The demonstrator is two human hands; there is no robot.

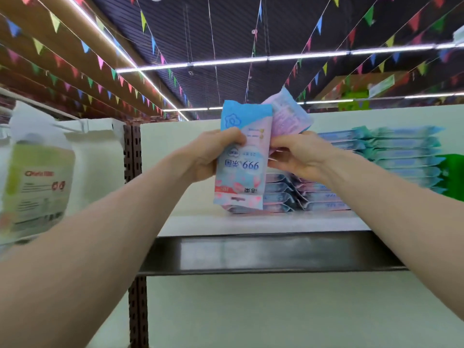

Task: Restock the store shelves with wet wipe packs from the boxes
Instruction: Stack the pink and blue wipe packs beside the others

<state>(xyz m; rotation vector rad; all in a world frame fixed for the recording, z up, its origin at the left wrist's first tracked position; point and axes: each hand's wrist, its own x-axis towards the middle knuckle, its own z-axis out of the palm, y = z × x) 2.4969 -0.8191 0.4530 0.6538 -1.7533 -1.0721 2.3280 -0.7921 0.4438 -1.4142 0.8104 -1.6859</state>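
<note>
Head view, frame centre — a blue-pink wet wipe pack [242, 156] is gripped by the left hand [216, 154], a lilac pack [288, 116] by the right hand [298, 156], above the stacked packs [324, 197] on the shelf [251, 254].

Both of the person's forearms are bare as far as they show. The left hand [213, 156] and right hand [301, 154] are bare too.
</note>
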